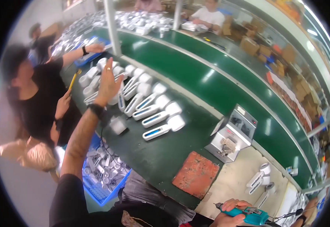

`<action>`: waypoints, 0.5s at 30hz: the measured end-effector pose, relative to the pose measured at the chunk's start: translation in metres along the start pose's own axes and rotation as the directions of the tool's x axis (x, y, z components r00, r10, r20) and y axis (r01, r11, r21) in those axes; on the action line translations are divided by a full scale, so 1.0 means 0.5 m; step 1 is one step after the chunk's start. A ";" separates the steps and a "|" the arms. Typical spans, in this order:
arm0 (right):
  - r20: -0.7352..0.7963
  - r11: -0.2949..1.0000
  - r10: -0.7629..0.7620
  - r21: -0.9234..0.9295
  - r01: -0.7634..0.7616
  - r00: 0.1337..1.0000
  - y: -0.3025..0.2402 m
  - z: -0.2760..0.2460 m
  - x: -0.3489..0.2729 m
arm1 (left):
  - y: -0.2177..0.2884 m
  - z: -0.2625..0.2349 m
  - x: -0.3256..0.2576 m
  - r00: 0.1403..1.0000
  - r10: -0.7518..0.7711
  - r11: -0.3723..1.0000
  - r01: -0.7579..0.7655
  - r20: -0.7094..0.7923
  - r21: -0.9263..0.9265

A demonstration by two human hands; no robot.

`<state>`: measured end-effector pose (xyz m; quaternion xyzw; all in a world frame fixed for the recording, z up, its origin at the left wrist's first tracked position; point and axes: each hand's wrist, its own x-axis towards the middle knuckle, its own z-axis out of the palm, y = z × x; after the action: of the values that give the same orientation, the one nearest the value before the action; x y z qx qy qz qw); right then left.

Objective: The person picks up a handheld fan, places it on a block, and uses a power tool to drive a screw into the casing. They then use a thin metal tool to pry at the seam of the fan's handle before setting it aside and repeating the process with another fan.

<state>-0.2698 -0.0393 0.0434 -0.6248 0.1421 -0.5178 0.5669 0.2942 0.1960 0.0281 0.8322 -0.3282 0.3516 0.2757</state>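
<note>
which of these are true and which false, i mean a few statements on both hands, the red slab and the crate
1. The right grip holds a teal power driver. True.
2. The left grip is a closed fist. False: the left grip is open.
3. White handled pieces lie on the green bench. True.
4. The red slab sits on top of the metal machine. False: the red slab lies flat on the bench.
5. The crate is blue. True.
</note>
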 end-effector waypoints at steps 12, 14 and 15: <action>-0.248 0.987 0.149 -0.017 -0.158 0.957 -0.053 -0.007 -0.038 | 0.983 0.065 -0.221 0.567 0.816 0.276 -0.209 0.113 -0.938; -0.273 0.992 0.123 -0.001 -0.128 0.954 -0.060 -0.001 -0.044 | 1.080 0.122 -0.240 0.562 0.778 0.393 -0.084 0.282 -0.916; -0.283 0.986 0.155 -0.012 -0.165 0.946 -0.060 -0.007 -0.056 | 1.126 0.156 -0.245 0.571 0.745 0.430 -0.015 0.345 -0.903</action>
<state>-0.2969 -0.0104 0.0547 -0.5413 0.2808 -0.5510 0.5697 -0.1568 -0.1708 0.0158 0.5489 -0.7294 -0.1434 0.3823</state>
